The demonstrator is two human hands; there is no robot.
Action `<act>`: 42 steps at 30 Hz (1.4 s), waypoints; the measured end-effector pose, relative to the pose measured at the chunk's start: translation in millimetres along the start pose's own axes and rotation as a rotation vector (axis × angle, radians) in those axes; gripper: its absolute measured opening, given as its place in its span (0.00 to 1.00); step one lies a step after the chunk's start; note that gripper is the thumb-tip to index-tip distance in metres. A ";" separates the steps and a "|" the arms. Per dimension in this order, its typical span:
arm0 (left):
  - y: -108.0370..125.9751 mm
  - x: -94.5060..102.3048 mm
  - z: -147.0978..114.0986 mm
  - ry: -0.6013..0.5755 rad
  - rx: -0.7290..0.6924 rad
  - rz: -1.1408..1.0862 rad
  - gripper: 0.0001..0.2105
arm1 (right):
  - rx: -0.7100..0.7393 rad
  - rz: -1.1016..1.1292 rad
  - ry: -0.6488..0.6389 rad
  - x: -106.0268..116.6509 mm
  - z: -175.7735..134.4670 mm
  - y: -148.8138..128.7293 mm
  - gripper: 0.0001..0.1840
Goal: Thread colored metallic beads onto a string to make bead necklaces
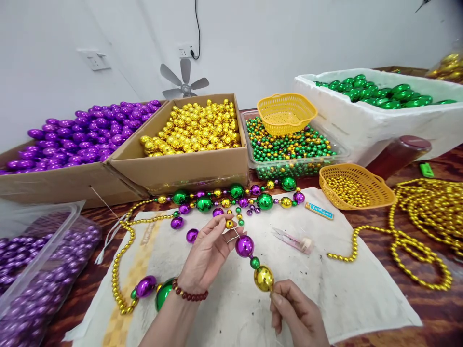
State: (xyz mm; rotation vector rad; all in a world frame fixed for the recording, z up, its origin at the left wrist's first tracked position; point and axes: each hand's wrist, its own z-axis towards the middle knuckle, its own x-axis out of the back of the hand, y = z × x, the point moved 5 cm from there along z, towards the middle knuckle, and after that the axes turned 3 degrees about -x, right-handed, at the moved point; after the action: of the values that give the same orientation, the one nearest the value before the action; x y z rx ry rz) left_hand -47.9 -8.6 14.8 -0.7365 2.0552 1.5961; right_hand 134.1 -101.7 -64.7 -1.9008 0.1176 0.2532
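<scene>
My left hand (208,253), wearing a dark red bead bracelet (190,293), pinches a small gold bead (229,224) between thumb and fingertips. From there a thin strand slants down to a shiny purple bead (245,246), then a small green bead (255,262) and a big gold bead (264,278). My right hand (296,311) is closed at the lower end of this bead string, its fingertips against the big gold bead. Just beyond my left hand lie small loose green beads (240,219) and a loose purple bead (192,235). A strung bead row (237,191) stretches behind.
Thread snips (292,240) lie right on the white cloth (325,289). Boxes of purple beads (54,178) and gold beads (181,168), a clear tub (300,163) and a foam box (336,115) line the back. Gold bead chains (430,217) and a yellow basket (383,193) sit right.
</scene>
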 end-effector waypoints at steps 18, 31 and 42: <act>9.1 -1.0 2.8 -0.113 -0.054 0.186 0.10 | 0.005 -0.023 -0.011 1.1 -1.0 -1.3 0.20; -8.8 -0.2 5.5 -0.042 -0.036 0.152 0.12 | -0.040 0.066 -0.031 -12.1 6.7 6.6 0.17; -64.3 -24.1 20.7 0.040 -0.079 0.264 0.19 | 0.006 -0.228 -0.049 -14.5 18.8 5.3 0.14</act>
State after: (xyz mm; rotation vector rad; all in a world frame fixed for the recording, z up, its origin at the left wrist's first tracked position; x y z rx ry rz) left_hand 12.3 2.4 -22.6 -0.5449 2.2035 1.8270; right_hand 116.8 -86.5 -72.2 -1.8814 -0.1307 0.1435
